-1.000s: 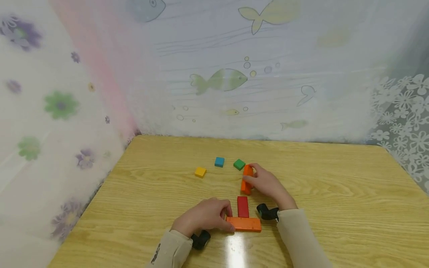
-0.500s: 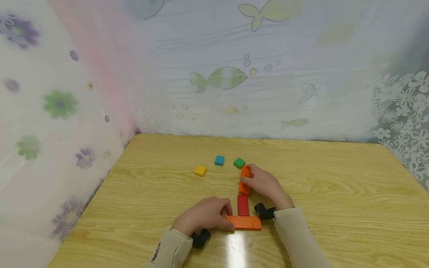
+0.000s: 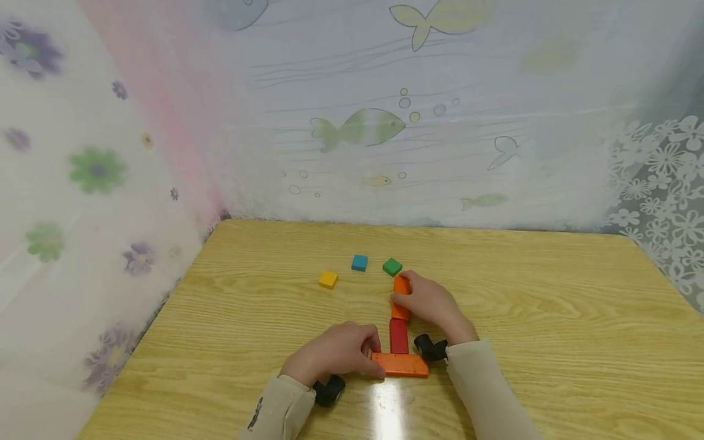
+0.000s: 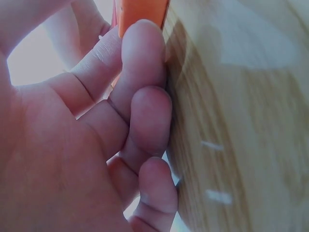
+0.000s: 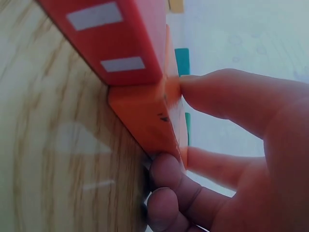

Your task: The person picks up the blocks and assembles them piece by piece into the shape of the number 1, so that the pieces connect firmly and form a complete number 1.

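My left hand (image 3: 337, 349) pinches the left end of the near orange block (image 3: 406, 365), thumb in front and fingers behind. That block lies crosswise; a corner of its orange end (image 4: 140, 13) shows past my fingertips in the left wrist view. From its middle a red block (image 3: 399, 337) runs away from me. My right hand (image 3: 433, 304) grips the far orange block (image 3: 400, 311) between thumb and fingers, in line with the red one. In the right wrist view this orange block (image 5: 145, 116) meets the end of the red block (image 5: 108, 46), whose side bears two white marks.
Farther back on the wooden table (image 3: 264, 293) lie three small square blocks: yellow (image 3: 328, 280), blue (image 3: 360, 263) and green (image 3: 392, 266). The green one is close to the far orange block's end. A patterned curtain (image 3: 352, 146) hangs behind the table.
My right hand has brought the far orange block left and nearer, up to the red block's far end. My left hand stays at the near orange block.
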`<state>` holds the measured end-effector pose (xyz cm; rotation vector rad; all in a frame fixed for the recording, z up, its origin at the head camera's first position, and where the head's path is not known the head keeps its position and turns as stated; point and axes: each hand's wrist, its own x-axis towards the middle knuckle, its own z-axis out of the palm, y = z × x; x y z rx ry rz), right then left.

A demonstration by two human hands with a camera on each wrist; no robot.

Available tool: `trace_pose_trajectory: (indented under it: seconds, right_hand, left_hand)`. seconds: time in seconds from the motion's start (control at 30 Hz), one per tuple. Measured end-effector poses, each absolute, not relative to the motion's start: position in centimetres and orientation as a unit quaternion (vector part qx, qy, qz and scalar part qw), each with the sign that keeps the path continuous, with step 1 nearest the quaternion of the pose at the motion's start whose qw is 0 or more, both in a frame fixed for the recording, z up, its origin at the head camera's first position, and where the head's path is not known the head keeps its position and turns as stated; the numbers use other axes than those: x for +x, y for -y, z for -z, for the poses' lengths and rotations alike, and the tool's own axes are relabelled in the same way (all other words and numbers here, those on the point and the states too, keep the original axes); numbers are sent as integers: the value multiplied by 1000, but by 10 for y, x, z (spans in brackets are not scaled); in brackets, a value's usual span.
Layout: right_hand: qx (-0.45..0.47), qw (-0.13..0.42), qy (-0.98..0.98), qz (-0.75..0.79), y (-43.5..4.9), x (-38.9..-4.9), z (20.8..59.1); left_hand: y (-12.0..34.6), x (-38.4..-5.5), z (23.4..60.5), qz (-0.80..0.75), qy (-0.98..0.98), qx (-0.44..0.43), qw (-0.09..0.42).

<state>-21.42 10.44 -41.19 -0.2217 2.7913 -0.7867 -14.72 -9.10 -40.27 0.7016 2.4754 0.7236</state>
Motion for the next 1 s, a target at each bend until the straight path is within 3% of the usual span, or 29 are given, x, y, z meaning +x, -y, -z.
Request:
trace_pose_trajectory:
  seconds: [1.0]
  right_hand:
    - [-99, 128, -932, 323, -109, -216, 416]
  left_hand:
    - [91, -148, 403, -266, -899, 252, 239]
